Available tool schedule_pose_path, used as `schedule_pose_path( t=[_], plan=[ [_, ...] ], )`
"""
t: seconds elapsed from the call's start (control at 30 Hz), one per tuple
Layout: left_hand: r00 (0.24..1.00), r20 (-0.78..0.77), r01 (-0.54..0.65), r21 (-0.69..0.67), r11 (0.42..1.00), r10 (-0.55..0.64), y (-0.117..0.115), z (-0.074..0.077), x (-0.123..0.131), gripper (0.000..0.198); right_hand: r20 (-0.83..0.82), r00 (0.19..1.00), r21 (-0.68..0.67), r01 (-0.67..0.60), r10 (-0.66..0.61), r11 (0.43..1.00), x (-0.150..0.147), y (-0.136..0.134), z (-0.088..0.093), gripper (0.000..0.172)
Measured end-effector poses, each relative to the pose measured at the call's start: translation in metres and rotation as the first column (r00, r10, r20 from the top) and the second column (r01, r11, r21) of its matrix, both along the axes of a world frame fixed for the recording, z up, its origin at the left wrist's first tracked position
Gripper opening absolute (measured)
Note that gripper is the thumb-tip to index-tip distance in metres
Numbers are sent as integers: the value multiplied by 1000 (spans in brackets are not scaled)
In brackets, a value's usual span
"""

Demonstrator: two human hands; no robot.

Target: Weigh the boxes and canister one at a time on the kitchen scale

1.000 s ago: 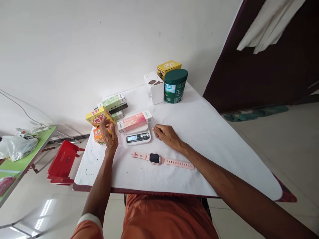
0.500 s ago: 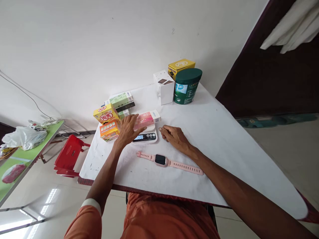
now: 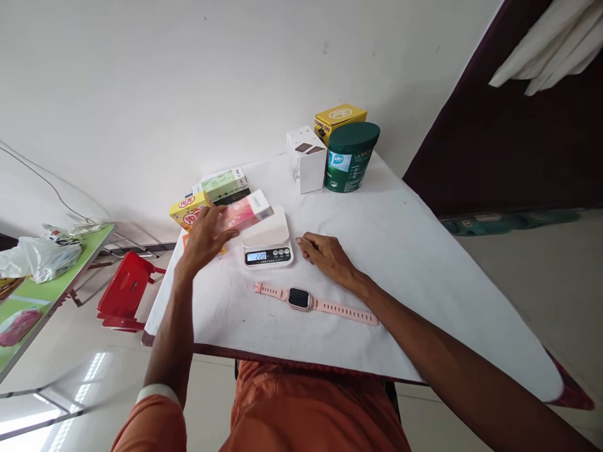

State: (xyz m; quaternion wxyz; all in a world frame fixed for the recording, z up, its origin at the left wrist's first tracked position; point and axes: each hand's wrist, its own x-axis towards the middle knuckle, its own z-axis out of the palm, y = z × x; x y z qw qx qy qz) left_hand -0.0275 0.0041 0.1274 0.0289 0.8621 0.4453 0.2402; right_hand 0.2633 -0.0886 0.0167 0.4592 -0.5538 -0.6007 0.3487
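Plainly, your left hand (image 3: 202, 242) had its thumb and fingers clamped on the pink box (image 3: 242, 213), gripping it near its left end. You held that box at a slant by the left rear corner of the scale (image 3: 266, 231), and I could not tell whether it brushed the plate. The display (image 3: 257, 257) was lit, with digits too small to read for certain. Your right hand (image 3: 327, 254) rested on the white-covered table (image 3: 400, 282) just right of the scale, fingers curled in. You had your two hands apart, with the scale between them.

Nearer to you lay the pink watch (image 3: 299, 299), its strap stretched out flat. Behind your left hand you had a yellow box with red lettering (image 3: 191, 215), an orange box (image 3: 185, 239) mostly hidden below it, and a green box (image 3: 221, 183) on top of a black box (image 3: 238, 196). Farther back, toward your right, a white box (image 3: 311, 172) stood beside the green tub (image 3: 348, 166), and a "COME ON" box (image 3: 340, 115) stood behind them.
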Motion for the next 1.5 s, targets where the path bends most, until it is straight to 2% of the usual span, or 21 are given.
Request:
schedule_pose_path(
  t=[0.07, 0.13, 0.27, 0.4, 0.57, 0.63, 0.7, 0.8, 0.87, 1.0, 1.1, 1.2, 1.3, 1.43, 1.5],
  plan=[
    [996, -24, -82, 7, 997, 82, -3, 13, -27, 54, -7, 1000, 2, 3, -3, 1000, 0, 0, 0, 55],
    [981, -54, -187, -16, 982, 185, 0, 15, -52, 56, -7, 1000, 5, 7, -7, 1000, -1, 1, -1, 55],
    [944, -91, -324, -66, 944, 317, 14, -5, -83, 56, 14, 1000, 11, 7, -7, 1000, -2, 1, 0, 55],
    [947, -50, -318, -16, 948, 317, 25, -23, -91, 55, 10, 1000, 4, 9, -10, 1000, -2, 1, 0, 53],
    [936, -44, -347, 61, 936, 350, 21, -19, -81, 55, 12, 1000, 6, 14, -14, 1000, -2, 3, -1, 49],
    [955, -34, -291, 89, 953, 295, 17, -13, -63, 60, 27, 999, 20, 20, -20, 1000, -2, 3, -2, 48],
    [986, -11, -164, 129, 978, 166, 14, -5, -32, 62, 39, 999, 29, 19, -20, 999, -1, 4, -2, 47],
    [997, -15, 82, 142, 986, -81, 18, 8, 38, 64, 56, 998, 32, 19, -20, 999, 0, 5, -3, 44],
    [983, -49, 180, 124, 976, -175, 31, 15, 92, 73, 68, 997, 44, 23, -26, 999, 0, 5, -3, 43],
    [980, -85, 182, 33, 983, -179, 81, 22, 190, 95, 92, 995, 66, 26, -32, 998, 0, 8, -5, 43],
    [987, -108, 109, -84, 990, -118, 120, 23, 238, 111, 105, 994, 59, 19, -25, 998, 0, 10, -6, 43],
    [986, -151, 30, -216, 976, -63, 142, 23, 260, 122, 105, 994, 59, -1, -5, 998, 1, 11, -7, 43],
    [980, -192, -18, -301, 954, -42, 151, 24, 268, 125, 99, 995, 56, -9, 3, 998, 1, 11, -8, 43],
    [981, -193, -27, -281, 959, -29, 155, 28, 270, 120, 95, 995, 44, -2, -2, 999, 0, 10, -6, 43],
    [974, -224, -23, -266, 964, -39, 157, 29, 271, 109, 94, 996, 40, 5, -8, 999, -1, 10, -5, 43]
  ],
)
